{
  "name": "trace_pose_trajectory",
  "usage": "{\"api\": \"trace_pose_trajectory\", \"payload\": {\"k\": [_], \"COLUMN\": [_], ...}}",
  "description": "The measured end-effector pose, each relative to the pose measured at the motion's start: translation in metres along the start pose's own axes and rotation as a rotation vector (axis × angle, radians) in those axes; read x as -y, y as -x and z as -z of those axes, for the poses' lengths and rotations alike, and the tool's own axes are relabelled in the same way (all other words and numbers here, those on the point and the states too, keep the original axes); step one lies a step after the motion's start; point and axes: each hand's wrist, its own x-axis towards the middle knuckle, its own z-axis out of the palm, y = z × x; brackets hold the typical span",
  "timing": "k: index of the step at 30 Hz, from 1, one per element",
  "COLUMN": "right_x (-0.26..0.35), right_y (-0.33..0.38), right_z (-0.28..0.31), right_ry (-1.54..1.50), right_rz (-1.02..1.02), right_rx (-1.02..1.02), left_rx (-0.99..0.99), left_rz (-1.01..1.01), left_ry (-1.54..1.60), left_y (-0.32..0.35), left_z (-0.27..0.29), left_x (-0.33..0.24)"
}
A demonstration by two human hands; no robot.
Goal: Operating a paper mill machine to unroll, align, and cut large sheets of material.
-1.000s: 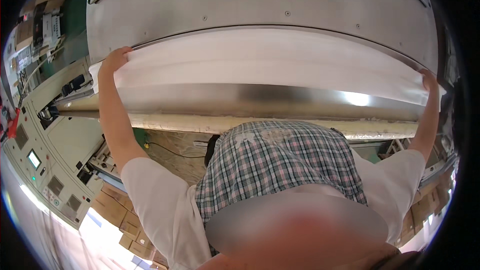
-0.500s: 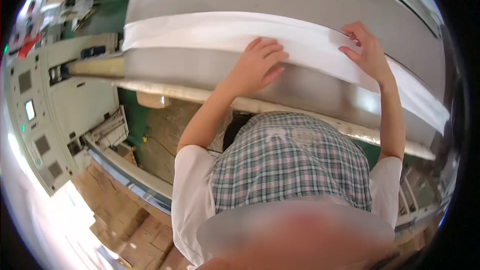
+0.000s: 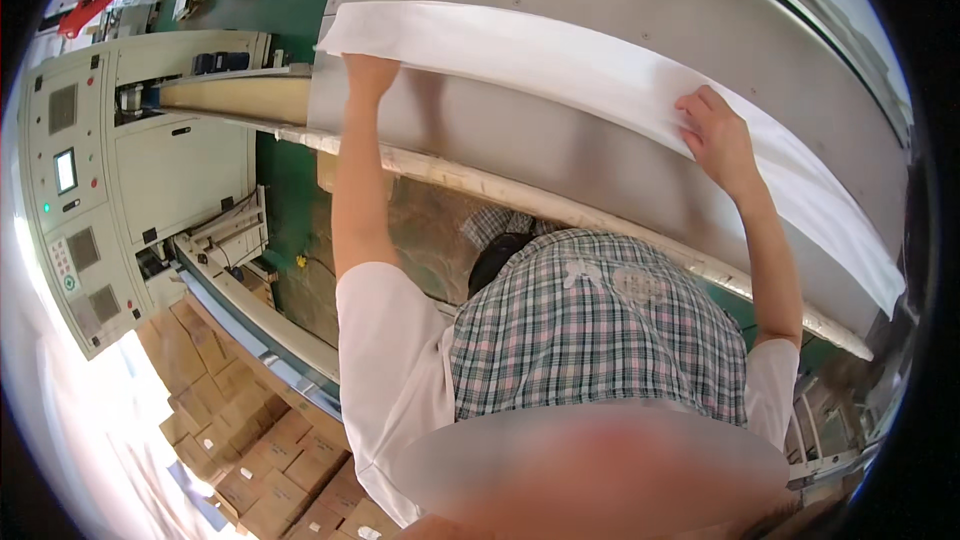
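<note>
A factory floor painted green [image 3: 285,185] lay beneath a large grey sheet-metal machine surface [image 3: 600,0] that filled the upper half of the view, its straight edges bowed by the lens. A cream-coloured padded roller or rail [image 3: 560,208] ran along the lower edge of that surface. To the left stood a pale control cabinet [image 3: 150,170] bearing a small screen, vents and buttons, with a metal conveyor frame [image 3: 250,315] below it. Stacks of brown cardboard cartons [image 3: 250,440] occupied the lower left corner.

Across the metal surface lay a long white sheet of fabric [image 3: 560,65], stretching from the upper left down to the right edge of the view, flat against the metal. The person wore a white short-sleeved shirt [image 3: 385,380] under a checked apron [image 3: 600,340].

The left hand [image 3: 368,72] reached up to the sheet's near edge close to its left end; its fingers were tucked at or under the fabric edge, and whether they pinched it could not be told. The right hand [image 3: 718,135] rested on the sheet farther right, fingers curled narrowly over the lower edge and gripping the fabric there. The two hands were well apart along the sheet.
</note>
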Motion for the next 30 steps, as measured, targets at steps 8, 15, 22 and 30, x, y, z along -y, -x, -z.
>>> {"api": "trace_pose_trajectory", "payload": {"k": [8,15,22,30], "right_x": [0.044,0.076,0.073,0.017], "right_y": [-0.028,-0.057,-0.055,0.037], "right_z": [-0.025,-0.032,-0.037,0.05], "right_ry": [-0.004,-0.012,0.102,0.275], "right_rz": [0.01,-0.008,0.037,-0.206], "right_rx": [-0.089,-0.106,-0.283,-0.181], "left_rx": [0.085,0.145,0.34,0.285], "left_rz": [0.347,0.025,0.104,0.211], "left_ry": [0.151,0.623,0.67,0.479], "left_y": [-0.019,-0.082,-0.1,-0.009], "left_z": [0.011,0.069,-0.003,0.044], "left_x": [0.118,0.037,-0.005,0.028]}}
